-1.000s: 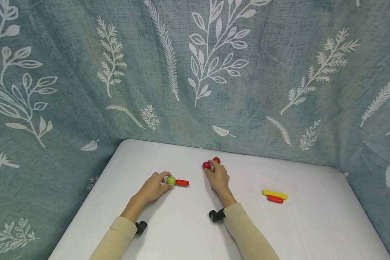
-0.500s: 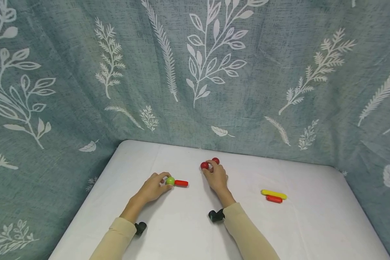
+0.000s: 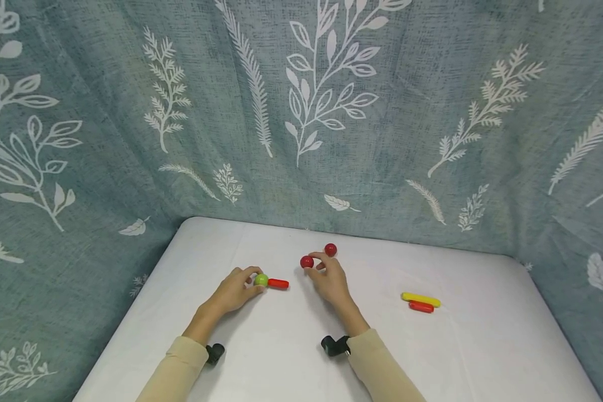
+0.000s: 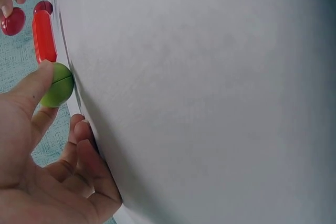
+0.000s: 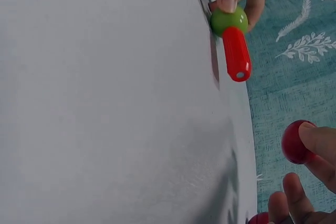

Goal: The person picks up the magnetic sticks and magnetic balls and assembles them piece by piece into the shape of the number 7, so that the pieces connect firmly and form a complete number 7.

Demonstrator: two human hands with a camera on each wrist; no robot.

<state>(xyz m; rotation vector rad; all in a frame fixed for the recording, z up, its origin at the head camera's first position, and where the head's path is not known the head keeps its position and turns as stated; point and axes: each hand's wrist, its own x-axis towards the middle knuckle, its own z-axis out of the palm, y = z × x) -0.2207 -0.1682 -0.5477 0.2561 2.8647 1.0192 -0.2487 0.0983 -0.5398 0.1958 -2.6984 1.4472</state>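
Note:
Between thumb and finger my left hand point(image 3: 233, 291) pinches a green ball point(image 4: 59, 85). A short red rod point(image 5: 237, 53) sticks out from the ball's far side, away from the hand, and touches or joins it. My right hand point(image 3: 330, 281) pinches a red ball point(image 3: 307, 262) between thumb and forefinger, its other fingers loosely bent. In the right wrist view that red ball point(image 5: 297, 141) hangs apart from the red rod. Behind the right hand a second red ball point(image 3: 330, 249) rests on the table, touched by nothing.
A yellow rod point(image 3: 421, 300) and another short red rod point(image 3: 421, 307) lie side by side to the right on the white table point(image 3: 482, 346). A patterned green-blue curtain point(image 3: 261, 111) hangs behind the table's back edge.
My right hand has drawn the pinched red ball leftward and nearer, away from the second red ball. The left hand keeps the green ball in about the same place.

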